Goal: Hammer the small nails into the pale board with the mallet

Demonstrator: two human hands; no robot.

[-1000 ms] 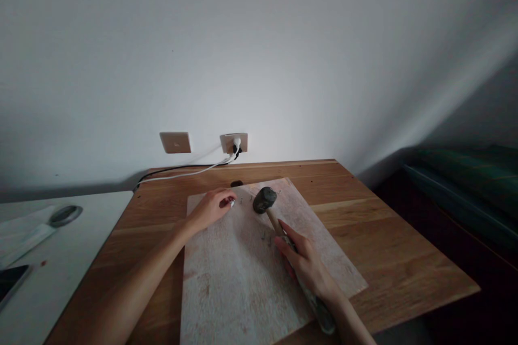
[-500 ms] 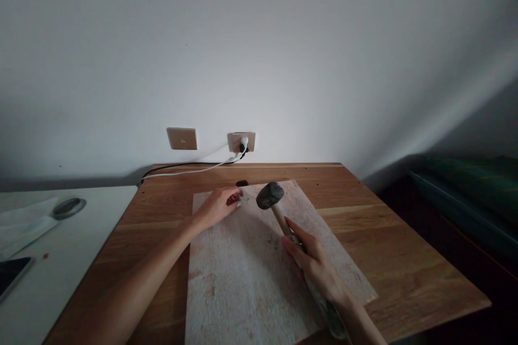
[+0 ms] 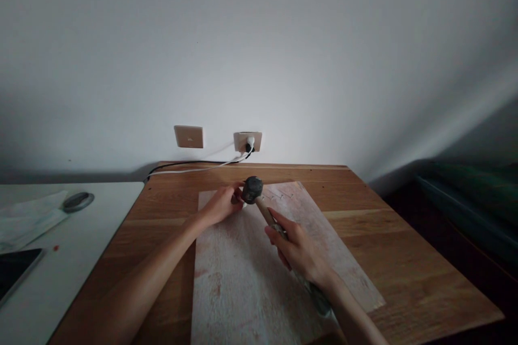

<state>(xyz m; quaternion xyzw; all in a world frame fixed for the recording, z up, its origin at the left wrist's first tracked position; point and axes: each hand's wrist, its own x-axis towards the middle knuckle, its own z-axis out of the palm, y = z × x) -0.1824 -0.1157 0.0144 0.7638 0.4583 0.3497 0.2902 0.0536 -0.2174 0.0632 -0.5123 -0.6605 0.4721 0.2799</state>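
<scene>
My right hand is wrapped around the wooden handle of a hammer with a dark, blunt head. That head is right beside the fingertips of my left hand and partly covers them. My left fingers are pinched together near the far left part of a whitish, worn board. A tiny white piece shows at the fingertips, too small to name for certain. Several thin nails appear on the board beyond the hammer head.
Under the board is a brown wooden table against the wall. Cables run along its back edge to a wall socket. On the white table to the left lie a roll of tape, white sheets and a dark-screened device.
My right hand has brought the hammer leftward, so its head is now against or just in front of my left fingertips. My left hand keeps its place on the board. The view has shifted slightly.
</scene>
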